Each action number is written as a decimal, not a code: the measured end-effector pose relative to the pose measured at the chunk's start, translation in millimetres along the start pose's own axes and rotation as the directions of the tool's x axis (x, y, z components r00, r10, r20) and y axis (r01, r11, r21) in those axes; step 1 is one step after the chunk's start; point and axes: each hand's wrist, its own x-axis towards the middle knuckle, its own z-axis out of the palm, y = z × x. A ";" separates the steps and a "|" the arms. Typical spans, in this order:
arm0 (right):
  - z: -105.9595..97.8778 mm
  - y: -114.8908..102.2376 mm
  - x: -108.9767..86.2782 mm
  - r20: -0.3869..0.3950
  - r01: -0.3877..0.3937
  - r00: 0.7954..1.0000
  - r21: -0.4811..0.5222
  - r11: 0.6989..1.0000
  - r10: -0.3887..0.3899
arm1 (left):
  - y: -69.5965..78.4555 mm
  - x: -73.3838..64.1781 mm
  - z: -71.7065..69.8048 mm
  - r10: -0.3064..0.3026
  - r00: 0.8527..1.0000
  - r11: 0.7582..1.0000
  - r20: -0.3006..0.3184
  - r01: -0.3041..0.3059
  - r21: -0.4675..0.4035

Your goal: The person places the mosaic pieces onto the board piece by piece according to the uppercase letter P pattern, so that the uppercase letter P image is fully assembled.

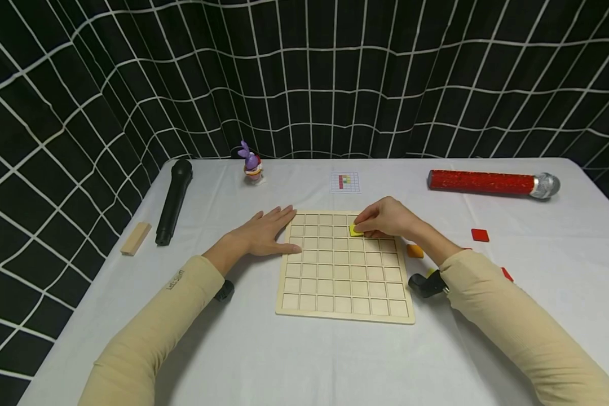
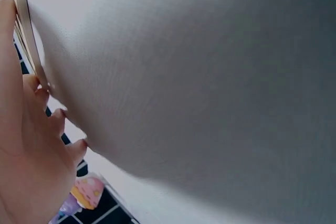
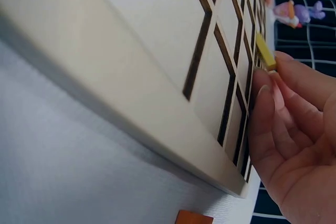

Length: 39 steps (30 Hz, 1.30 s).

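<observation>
A light wooden grid board (image 1: 345, 317) lies on the white-covered table in front of me. My right hand (image 1: 393, 219) pinches a small yellow square tile (image 1: 354, 231) between thumb and fingers, over a cell near the board's far edge. In the right wrist view the yellow tile (image 3: 265, 52) is tilted at the fingertips, close to the grid. My left hand (image 1: 264, 232) rests at the board's far left side with its fingers spread. Its thumb reaches over the left rim, and the fingertips are at the far left corner.
An orange tile (image 1: 415, 251) and a red tile (image 1: 480, 235) lie right of the board; others are partly hidden by the right forearm. Behind stand a printed grid card (image 1: 352, 189), purple figurine (image 1: 252, 162) and red microphone-shaped tube (image 1: 482, 181). Leftward lie a black microphone (image 1: 172, 206) and wooden block (image 1: 136, 239).
</observation>
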 end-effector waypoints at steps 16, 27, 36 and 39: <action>0.4 3.8 -0.9 -0.026 -0.035 0.999 0.124 0.992 0.038 | 0.1 -0.7 -1.6 0.001 1.000 1.000 0.007 -0.001 -0.003; -7.4 11.3 -9.0 0.018 -0.021 1.000 0.250 0.968 0.017 | 1.7 -1.5 -1.6 0.005 1.000 1.000 0.013 -0.005 -0.004; -30.1 26.0 -23.2 0.060 -0.024 0.998 0.380 0.925 0.001 | 0.3 -0.3 -1.0 0.014 1.000 1.000 0.009 -0.015 0.008; -36.2 29.3 -28.7 0.069 -0.043 0.998 0.400 0.916 0.016 | 0.1 -0.7 -1.2 0.018 1.000 1.000 0.007 -0.018 0.006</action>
